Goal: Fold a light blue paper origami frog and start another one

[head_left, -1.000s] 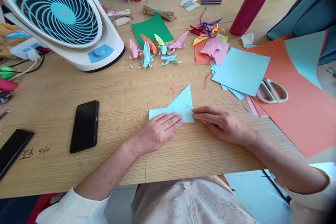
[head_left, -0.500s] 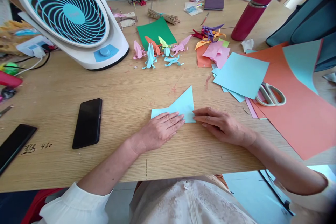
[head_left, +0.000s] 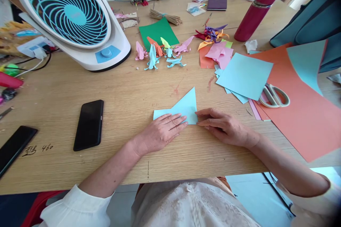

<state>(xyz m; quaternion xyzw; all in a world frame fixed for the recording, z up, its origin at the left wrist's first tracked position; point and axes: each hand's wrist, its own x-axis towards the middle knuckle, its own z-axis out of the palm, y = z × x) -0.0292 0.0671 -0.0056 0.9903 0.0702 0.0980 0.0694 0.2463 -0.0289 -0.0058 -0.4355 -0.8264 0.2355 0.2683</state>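
Note:
A folded light blue paper (head_left: pixel 188 105) lies on the table in front of me, with a triangular flap pointing up at its right end and a low strip to the left. My left hand (head_left: pixel 165 131) rests flat across its lower middle, fingers stretched out, covering part of the lower edge. At the right edge of the paper, my right hand (head_left: pixel 223 126) has its fingertips closed on the border. The thumb is partly hidden under the fingers.
Small folded paper figures (head_left: pixel 152 56) stand beyond the paper, near a green sheet (head_left: pixel 160 32). Rightward lie blue squares (head_left: pixel 243 74), scissors (head_left: pixel 275 96) and a large orange sheet (head_left: pixel 306 120). A red flask (head_left: pixel 255 16) stands behind. Leftward are a phone (head_left: pixel 88 125) and a fan (head_left: pixel 71 14).
The fingertips of my right hand have shifted very slightly at the paper's right edge. My left hand and the folded paper stay almost exactly where they were.

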